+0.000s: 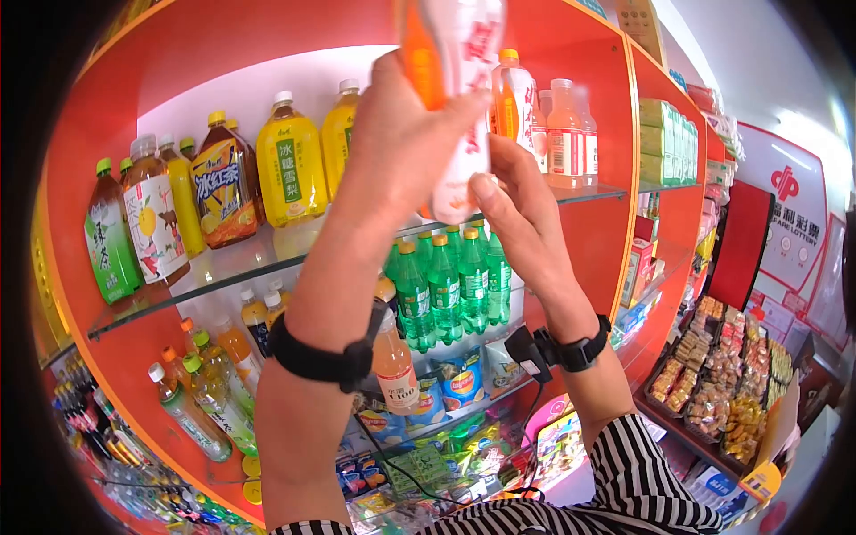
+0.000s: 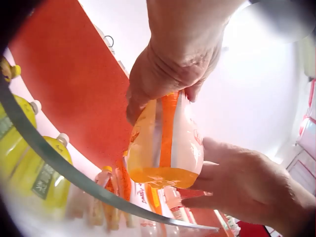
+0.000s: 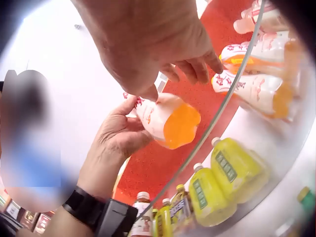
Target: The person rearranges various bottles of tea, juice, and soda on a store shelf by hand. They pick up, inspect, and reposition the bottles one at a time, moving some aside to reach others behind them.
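Near the top of the head view, a bottle (image 1: 464,134) with a white and orange label and red characters is gripped by my left hand (image 1: 392,143). My right hand (image 1: 539,223) is beside its lower part, thumb against or very near the label. From the left wrist view, my left hand (image 2: 173,69) holds the bottle (image 2: 165,143) above its orange base, while my right hand (image 2: 247,182) has its fingers extended beside that base. In the right wrist view, my left hand (image 3: 116,133) curls round the bottle (image 3: 160,118), below my right hand (image 3: 153,49).
Tea and yellow drink bottles (image 1: 292,160) line the upper glass shelf (image 1: 214,278), with similar orange-white bottles (image 1: 513,98) at its right. Green bottles (image 1: 443,285) and a peach-coloured bottle (image 1: 392,366) are below. Trays of packaged snacks (image 1: 713,383) sit at far right.
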A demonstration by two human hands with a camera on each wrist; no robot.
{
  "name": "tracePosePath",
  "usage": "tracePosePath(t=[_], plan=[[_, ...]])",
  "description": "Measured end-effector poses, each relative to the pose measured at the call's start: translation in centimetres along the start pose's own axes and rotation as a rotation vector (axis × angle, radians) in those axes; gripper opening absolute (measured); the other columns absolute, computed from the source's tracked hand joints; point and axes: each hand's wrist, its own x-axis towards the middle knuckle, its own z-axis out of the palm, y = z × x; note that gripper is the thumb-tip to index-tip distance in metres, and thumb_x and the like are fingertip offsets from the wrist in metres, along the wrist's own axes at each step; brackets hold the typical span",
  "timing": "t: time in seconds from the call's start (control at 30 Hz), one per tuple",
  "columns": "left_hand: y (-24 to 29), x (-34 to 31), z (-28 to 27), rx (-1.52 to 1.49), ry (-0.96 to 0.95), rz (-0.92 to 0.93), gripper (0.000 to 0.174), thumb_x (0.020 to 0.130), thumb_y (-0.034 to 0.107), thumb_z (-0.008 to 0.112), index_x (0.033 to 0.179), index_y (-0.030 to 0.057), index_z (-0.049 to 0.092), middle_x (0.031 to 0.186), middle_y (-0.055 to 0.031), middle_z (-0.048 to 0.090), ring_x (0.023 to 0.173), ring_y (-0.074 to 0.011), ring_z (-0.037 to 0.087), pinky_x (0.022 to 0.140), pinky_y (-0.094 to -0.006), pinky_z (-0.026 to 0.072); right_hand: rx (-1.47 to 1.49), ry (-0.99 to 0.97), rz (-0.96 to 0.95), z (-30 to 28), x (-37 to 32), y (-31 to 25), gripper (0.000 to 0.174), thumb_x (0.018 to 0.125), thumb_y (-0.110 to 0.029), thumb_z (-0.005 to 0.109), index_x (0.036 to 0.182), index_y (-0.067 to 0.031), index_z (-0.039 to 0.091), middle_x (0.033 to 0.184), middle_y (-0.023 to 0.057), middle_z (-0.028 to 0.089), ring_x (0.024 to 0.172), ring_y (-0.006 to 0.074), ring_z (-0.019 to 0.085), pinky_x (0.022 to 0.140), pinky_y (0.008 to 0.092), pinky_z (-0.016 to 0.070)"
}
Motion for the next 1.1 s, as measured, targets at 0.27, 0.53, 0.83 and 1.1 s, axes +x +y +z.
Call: tracePosePath(t=[0.27, 0.53, 0.83, 1.1], plan=[[-4.3, 2.2, 0.1, -0.043, -0.037, -0.082, 0.03, 0.084, 0.012, 0.065, 0.109, -0.0014, 0.055, 0.099, -0.0112, 0.063, 0.087, -0.0176, 0.063, 0.076, -0.0337, 0.0529, -0.672, -0.102, -0.101, -2.5, 2.4, 3.2, 0.032, 0.086, -0.019, 0.056, 0.113, -0.0025, 0.058, 0.106, 0.0253, 0.055, 0.096, 0.0386, 0.058, 0.081, 0.0442, 0.0484], [-6.1, 1.9, 1.2, -0.018, 0.153, -0.199, 0.043, 0.078, 0.01, 0.069, 0.113, -0.0045, 0.047, 0.106, -0.017, 0.06, 0.091, -0.0217, 0.064, 0.076, -0.0338, 0.0536, -0.783, -0.394, 0.119, -3.2, 3.8, 5.1, 0.035, 0.087, -0.032, 0.055, 0.115, -0.0119, 0.059, 0.102, 0.021, 0.058, 0.102, 0.0363, 0.054, 0.086, 0.0436, 0.0459], [-7.7, 1.9, 0.6, 0.022, 0.127, -0.158, 0.045, 0.083, 0.015, 0.068, 0.117, -0.0044, 0.045, 0.106, -0.0139, 0.059, 0.093, -0.0179, 0.061, 0.083, -0.0316, 0.0505, -0.982, -0.608, 0.133, -1.3, 5.7, 6.1, 0.03, 0.087, -0.024, 0.05, 0.106, -0.0064, 0.063, 0.097, 0.0271, 0.06, 0.097, 0.039, 0.057, 0.08, 0.0446, 0.0494], [-7.9, 1.7, 0.5, 0.066, 0.159, -0.174, 0.044, 0.085, 0.016, 0.068, 0.117, -0.0035, 0.046, 0.107, -0.0134, 0.059, 0.092, -0.0168, 0.061, 0.082, -0.0312, 0.0505, -0.987, -0.562, 0.2, 0.0, 6.0, 6.7, 0.028, 0.079, -0.015, 0.056, 0.097, 0.0011, 0.069, 0.102, 0.0153, 0.066, 0.103, 0.0337, 0.055, 0.085, 0.0367, 0.0487]])
